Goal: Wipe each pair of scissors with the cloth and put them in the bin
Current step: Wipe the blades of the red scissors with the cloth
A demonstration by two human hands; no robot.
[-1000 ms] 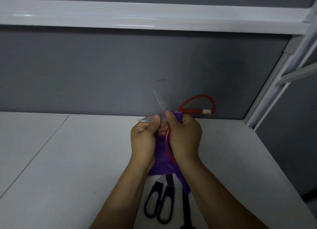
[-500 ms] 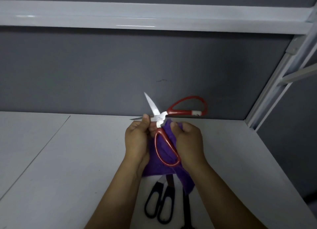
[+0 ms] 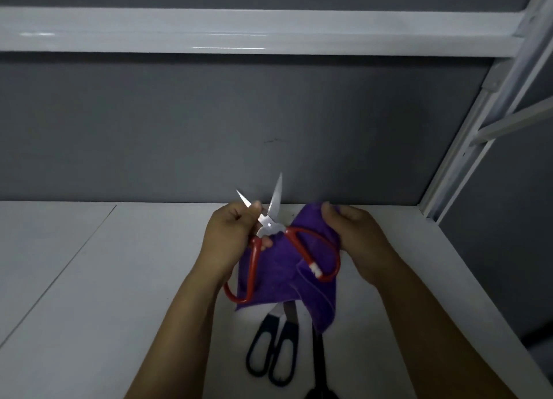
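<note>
A white table (image 3: 89,279) fills the lower left of the frame and runs back to a grey wall (image 3: 209,129). A white rail (image 3: 269,30) crosses the top of the frame.

Just left of centre, the left hand (image 3: 230,237) grips the red-handled scissors (image 3: 269,226) near the pivot. Its fingers are curled round the metal and its thumb lies against the shorter-looking blade. The two blades are spread apart and point up toward the wall. The red loops splay downward: one drops to the lower left below the left wrist, and the other sweeps right, with a white band on it.

Behind the handles, at centre, hangs the purple cloth (image 3: 278,273), its lower corner trailing toward the bottom of the frame. Below it, a pair of black-handled scissors (image 3: 273,350) lies flat on the table, blades partly under the cloth. Just to its right is a second dark pair (image 3: 318,356), cut off by the bottom edge and hard to make out.

Right of centre, the right hand (image 3: 356,237) pinches the cloth's upper corner, thumb on top and fingers folded beneath. The right red loop runs close to this hand; whether they touch I cannot tell.

At the far right, a white frame post (image 3: 478,135) slants up from the table's back corner.
</note>
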